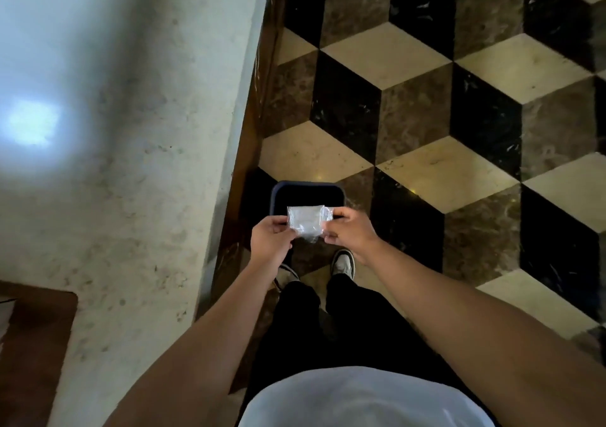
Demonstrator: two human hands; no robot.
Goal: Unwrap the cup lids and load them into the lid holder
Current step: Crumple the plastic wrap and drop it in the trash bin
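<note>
A crumpled clear plastic wrapper (305, 221) is held flat between both hands, low in front of me. My left hand (271, 238) pinches its left edge and my right hand (350, 233) pinches its right edge. Directly below the wrapper stands a dark bin (278, 193) with a dark blue rim on the floor; the wrapper hangs over its opening. No cup lids and no lid holder are in view.
A pale stone counter (131, 151) fills the left side, with a brown wooden tray or board (36, 338) at its near left corner. The floor (459, 98) has a black, brown and cream cube pattern. My shoes (344, 264) stand just behind the bin.
</note>
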